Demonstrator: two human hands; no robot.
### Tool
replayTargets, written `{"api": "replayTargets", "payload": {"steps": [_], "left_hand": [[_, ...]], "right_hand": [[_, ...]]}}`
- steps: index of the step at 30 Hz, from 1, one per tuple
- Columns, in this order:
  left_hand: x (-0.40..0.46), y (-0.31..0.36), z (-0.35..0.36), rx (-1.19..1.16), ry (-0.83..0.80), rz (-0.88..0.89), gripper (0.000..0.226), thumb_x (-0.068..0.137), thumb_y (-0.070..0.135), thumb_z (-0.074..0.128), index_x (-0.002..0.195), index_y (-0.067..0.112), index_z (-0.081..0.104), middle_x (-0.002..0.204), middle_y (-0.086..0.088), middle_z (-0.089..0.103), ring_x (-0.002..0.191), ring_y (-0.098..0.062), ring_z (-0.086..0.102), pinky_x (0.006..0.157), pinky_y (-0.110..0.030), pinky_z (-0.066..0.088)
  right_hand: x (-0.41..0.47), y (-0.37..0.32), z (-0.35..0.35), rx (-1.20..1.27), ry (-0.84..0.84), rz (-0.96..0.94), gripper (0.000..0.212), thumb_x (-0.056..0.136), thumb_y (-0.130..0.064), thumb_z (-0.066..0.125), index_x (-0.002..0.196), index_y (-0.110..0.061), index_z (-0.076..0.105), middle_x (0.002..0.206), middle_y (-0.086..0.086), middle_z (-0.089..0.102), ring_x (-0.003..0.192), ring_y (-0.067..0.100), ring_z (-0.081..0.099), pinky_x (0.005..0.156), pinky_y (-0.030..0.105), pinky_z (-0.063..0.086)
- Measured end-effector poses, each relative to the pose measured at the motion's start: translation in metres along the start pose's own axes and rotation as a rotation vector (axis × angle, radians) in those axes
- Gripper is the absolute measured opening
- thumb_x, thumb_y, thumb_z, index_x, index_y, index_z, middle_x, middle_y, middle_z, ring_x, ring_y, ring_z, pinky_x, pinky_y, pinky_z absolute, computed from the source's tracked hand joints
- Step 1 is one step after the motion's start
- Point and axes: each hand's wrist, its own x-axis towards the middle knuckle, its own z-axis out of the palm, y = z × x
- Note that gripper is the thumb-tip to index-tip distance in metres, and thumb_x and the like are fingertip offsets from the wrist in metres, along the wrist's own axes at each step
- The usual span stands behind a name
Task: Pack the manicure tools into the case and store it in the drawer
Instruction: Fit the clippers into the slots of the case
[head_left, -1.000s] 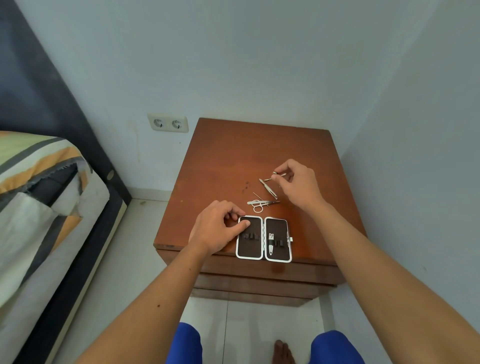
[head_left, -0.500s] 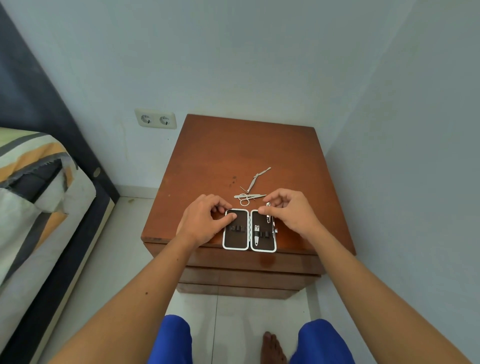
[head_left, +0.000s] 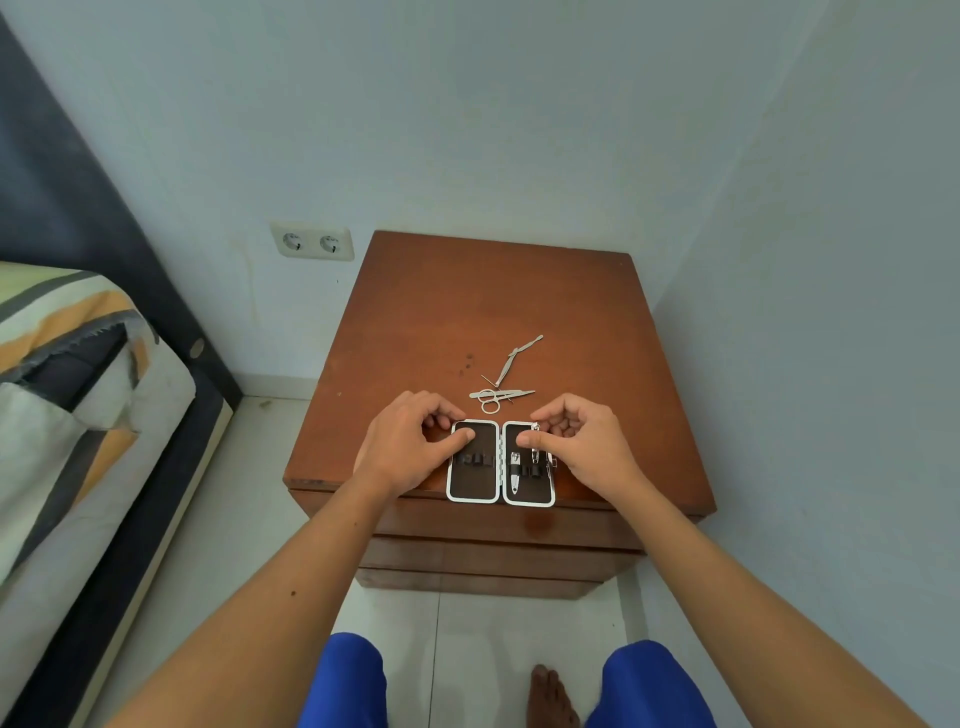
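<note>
A small brown manicure case (head_left: 474, 480) with a white rim lies open flat at the front edge of the wooden nightstand (head_left: 498, 306). My left hand (head_left: 410, 441) grips its left half, thumb on the lining. My right hand (head_left: 576, 441) pinches a thin metal tool (head_left: 535, 444) over the right half, beside a nail clipper (head_left: 515, 470) held in the elastic loops. Small scissors (head_left: 491, 401) and other slim metal tools (head_left: 511, 361) lie loose just behind the case.
Drawer fronts (head_left: 498, 551) run below the nightstand top, all closed. A bed with a striped pillow (head_left: 67, 374) stands to the left and a wall (head_left: 831, 312) is close on the right. A double wall socket (head_left: 311, 241) sits behind. My knees and a bare foot are over the tiled floor.
My right hand lifted a thin tool from the loose pile and brought it back to the case's right half. My left hand stayed on the case. The view tilted slightly.
</note>
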Motion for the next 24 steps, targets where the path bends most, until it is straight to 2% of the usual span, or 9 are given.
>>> {"api": "replayTargets", "payload": {"steps": [6, 9, 12, 14, 16, 24], "left_hand": [[0.0, -0.001, 0.001, -0.006, -0.003, -0.012, 0.016, 0.086, 0.045, 0.085, 0.096, 0.041, 0.075, 0.085, 0.021, 0.067, 0.095, -0.001, 0.058, 0.072, -0.018, 0.043], [0.0, -0.001, 0.001, -0.002, 0.002, -0.008, 0.016, 0.086, 0.046, 0.085, 0.096, 0.041, 0.074, 0.085, 0.021, 0.067, 0.096, 0.001, 0.057, 0.071, -0.016, 0.041], [0.0, -0.002, 0.001, 0.003, 0.01, -0.001, 0.016, 0.085, 0.045, 0.085, 0.096, 0.04, 0.075, 0.085, 0.021, 0.066, 0.095, 0.003, 0.057, 0.071, -0.013, 0.039], [0.0, -0.002, 0.002, 0.004, 0.009, 0.003, 0.016, 0.086, 0.046, 0.085, 0.097, 0.04, 0.075, 0.084, 0.022, 0.066, 0.096, 0.003, 0.056, 0.07, -0.013, 0.038], [0.0, -0.002, 0.002, 0.005, 0.006, 0.003, 0.016, 0.086, 0.046, 0.084, 0.097, 0.04, 0.075, 0.085, 0.021, 0.066, 0.097, 0.002, 0.056, 0.07, -0.014, 0.038], [0.001, -0.002, 0.002, 0.009, 0.001, 0.001, 0.015, 0.087, 0.045, 0.084, 0.098, 0.039, 0.075, 0.086, 0.02, 0.067, 0.098, 0.001, 0.056, 0.07, -0.014, 0.039]], "right_hand": [[-0.011, 0.001, 0.001, -0.169, -0.012, -0.087, 0.035, 0.063, -0.036, 0.1, 0.085, -0.025, 0.076, 0.072, -0.018, 0.065, 0.06, 0.004, 0.048, 0.059, 0.016, 0.039], [-0.02, 0.003, -0.001, -0.333, -0.019, -0.228, 0.034, 0.071, -0.046, 0.093, 0.093, -0.025, 0.078, 0.088, -0.019, 0.064, 0.075, 0.009, 0.056, 0.068, 0.014, 0.039], [-0.031, 0.003, -0.008, -0.464, -0.114, -0.287, 0.047, 0.08, -0.062, 0.079, 0.113, -0.028, 0.077, 0.11, -0.018, 0.059, 0.099, 0.005, 0.058, 0.085, 0.015, 0.045], [-0.037, 0.005, -0.014, -0.526, -0.183, -0.312, 0.054, 0.082, -0.063, 0.077, 0.124, -0.029, 0.073, 0.12, -0.019, 0.055, 0.112, 0.003, 0.056, 0.094, 0.019, 0.046], [-0.04, 0.005, -0.02, -0.526, -0.221, -0.316, 0.055, 0.083, -0.058, 0.079, 0.128, -0.028, 0.071, 0.126, -0.018, 0.052, 0.118, 0.005, 0.056, 0.097, 0.022, 0.048], [-0.039, 0.001, -0.025, -0.473, -0.209, -0.296, 0.038, 0.082, -0.045, 0.085, 0.115, -0.027, 0.075, 0.11, -0.011, 0.057, 0.099, 0.013, 0.059, 0.087, 0.02, 0.048]]}}
